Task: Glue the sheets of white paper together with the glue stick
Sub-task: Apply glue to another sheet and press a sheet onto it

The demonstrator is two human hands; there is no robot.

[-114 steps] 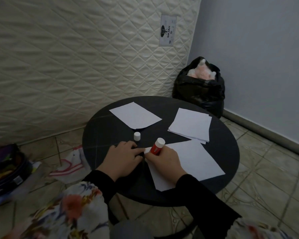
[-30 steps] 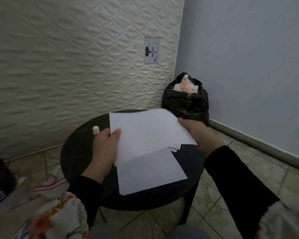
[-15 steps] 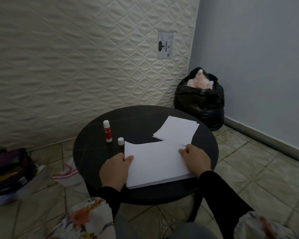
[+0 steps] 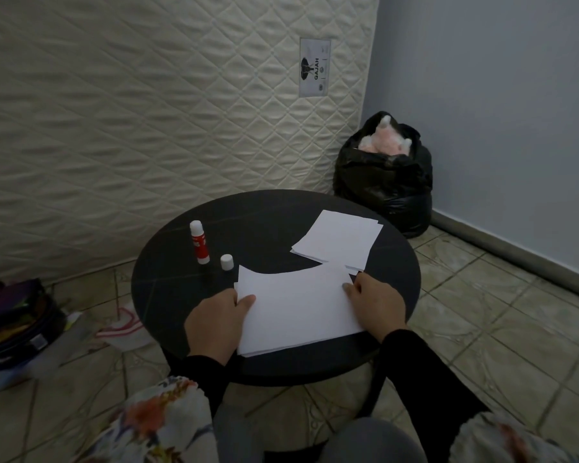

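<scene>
Hands bracket the joined sheets at the 6 o'clock edge of the round black table. Left hand holds the left edge, thumb lying over the top face, other fingers not visible, so whether they curl under the edge I can't tell. Right hand sits at the right edge near the far corner, fingers bent, tips on the paper; looks like pressing rather than pinching, though the contact is partly hidden.

Likely reason: a hold on both sides keeps the upper sheet registered over the lower one while the glue takes. A second edge shows just under the top sheet along the near side, so it's at least two layers. The far edge bows up slightly, so it isn't pressed flat yet.

Glue stick stands upright at 10 o'clock, uncapped, with its white cap just beside it. Probably parked there for another pass, clear of the paper so nothing smears.

Spare paper stack lies at 2 o'clock, its near corner touching or overlapping the joined sheets.

Judgement: bonding step mostly done, smoothing of the far edge remains. Risk: the sheets skew if one hand lifts early.
</scene>
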